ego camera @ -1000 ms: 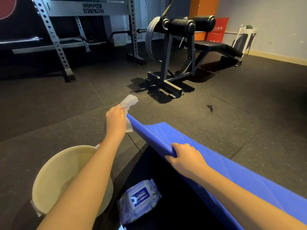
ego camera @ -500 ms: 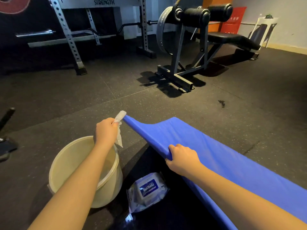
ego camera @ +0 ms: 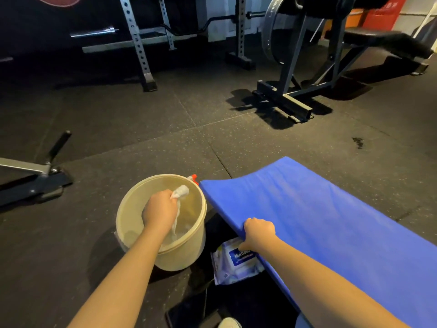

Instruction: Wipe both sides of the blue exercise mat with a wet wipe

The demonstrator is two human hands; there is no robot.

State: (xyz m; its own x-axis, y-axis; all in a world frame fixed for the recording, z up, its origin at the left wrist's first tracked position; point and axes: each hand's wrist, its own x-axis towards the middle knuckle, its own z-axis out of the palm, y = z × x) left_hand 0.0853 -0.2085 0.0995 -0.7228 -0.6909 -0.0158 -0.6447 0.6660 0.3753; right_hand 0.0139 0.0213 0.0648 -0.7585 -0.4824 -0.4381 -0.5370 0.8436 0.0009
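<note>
The blue exercise mat (ego camera: pixel 319 216) stretches from the centre to the lower right, its near long edge lifted off the floor. My right hand (ego camera: pixel 259 233) grips that raised edge, fingers curled over it. My left hand (ego camera: pixel 159 210) holds a crumpled white wet wipe (ego camera: pixel 181 194) over the open mouth of the cream bucket (ego camera: pixel 194 252), left of the mat's corner. A pack of wet wipes (ego camera: pixel 235 261) lies on the floor under the lifted edge, partly hidden by my right wrist.
A dark gym machine (ego camera: pixel 302 67) stands on the rubber floor behind the mat, a power rack (ego camera: pixel 139 43) at the back left. A bench foot with a handle (ego camera: pixel 40 176) lies at the left. An orange cap (ego camera: pixel 194 178) peeks out behind the bucket.
My left hand left the mat's far corner and carried the wipe down over the bucket. The mat's lifted edge has dropped lower while my right hand kept its grip.
</note>
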